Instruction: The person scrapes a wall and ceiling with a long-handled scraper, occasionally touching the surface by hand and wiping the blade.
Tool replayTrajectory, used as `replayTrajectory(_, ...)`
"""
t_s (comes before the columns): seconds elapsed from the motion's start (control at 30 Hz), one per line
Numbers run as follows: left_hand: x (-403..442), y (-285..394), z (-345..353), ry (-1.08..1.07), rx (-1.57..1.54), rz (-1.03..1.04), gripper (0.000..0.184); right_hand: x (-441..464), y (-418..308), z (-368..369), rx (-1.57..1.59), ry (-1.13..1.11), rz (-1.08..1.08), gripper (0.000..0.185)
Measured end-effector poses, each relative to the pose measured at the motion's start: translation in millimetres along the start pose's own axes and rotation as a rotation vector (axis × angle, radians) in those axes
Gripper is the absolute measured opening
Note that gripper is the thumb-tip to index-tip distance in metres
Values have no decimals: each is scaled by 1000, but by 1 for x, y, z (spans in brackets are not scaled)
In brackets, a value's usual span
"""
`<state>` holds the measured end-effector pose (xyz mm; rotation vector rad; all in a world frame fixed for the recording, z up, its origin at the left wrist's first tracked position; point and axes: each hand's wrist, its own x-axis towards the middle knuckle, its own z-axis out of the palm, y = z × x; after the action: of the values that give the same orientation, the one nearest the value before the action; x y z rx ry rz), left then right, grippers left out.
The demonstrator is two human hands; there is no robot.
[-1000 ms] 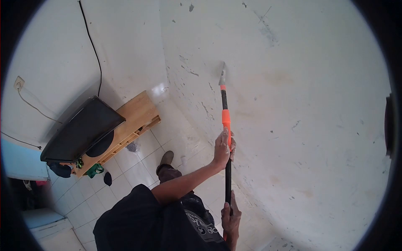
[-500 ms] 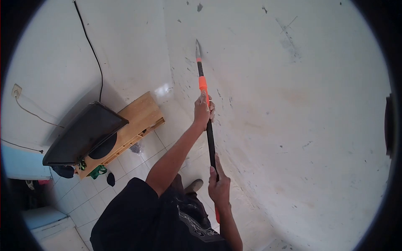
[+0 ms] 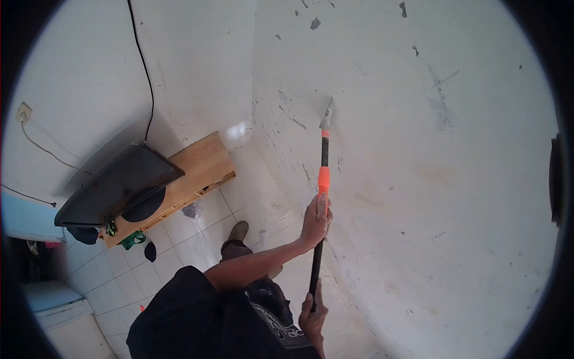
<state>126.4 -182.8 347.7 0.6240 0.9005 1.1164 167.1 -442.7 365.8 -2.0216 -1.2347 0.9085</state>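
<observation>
A long-handled scraper (image 3: 317,263) with a black and orange pole slants up along the white wall (image 3: 406,239). Its grey metal blade (image 3: 327,113) lies against or just off the wall; I cannot tell which. My left hand (image 3: 315,222) wraps round the orange part of the pole, with whitish dust on the fingers. Lower down, my right hand (image 3: 314,312) grips the black section near the bottom, its thumb and a finger along the pole. Dark gouges and chipped patches (image 3: 315,24) mark the wall around and above the blade.
To the left, a black television (image 3: 119,185) stands on a wooden cabinet (image 3: 206,158) against the adjoining wall. A black cable (image 3: 143,66) hangs above it, and a plugged socket (image 3: 24,112) sits further left. My boot (image 3: 238,231) is on the tiled floor (image 3: 173,236).
The scraper and both hands have moved down in view, and the blade has shifted right and lower on the wall. The pole's tilt has changed, and a boot has come forward.
</observation>
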Motion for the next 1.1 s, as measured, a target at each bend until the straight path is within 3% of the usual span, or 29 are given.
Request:
replayTrajectory(0.17, 5, -3, -20, -56, 77, 18, 44, 1, 9, 37, -13, 62, 27, 56)
replayTrajectory(0.27, 6, -1, -15, -77, 26, 17, 46, 4, 15, 31, 104, 82, -6, 52)
replayTrajectory(0.37, 6, -11, 4, -72, -92, 53, 47, 19, 19, 2, 12, 184, -147, 47)
replayTrajectory(0.57, 2, -35, 3, -25, -83, 27, 48, 8, 5, -19, -13, 59, 9, 47)
replayTrajectory(0.63, 0, -42, -6, -31, -54, 4, 49, 1, 17, -3, 17, 124, -83, 48)
replayTrajectory(0.93, 74, 3, -33, 36, -20, 26, 46, 71, -28, 24, -108, 62, -40, 49)
replayTrajectory(1.1, 42, 5, -31, 47, 86, -71, 47, 38, -35, 30, -90, 58, -47, 49)
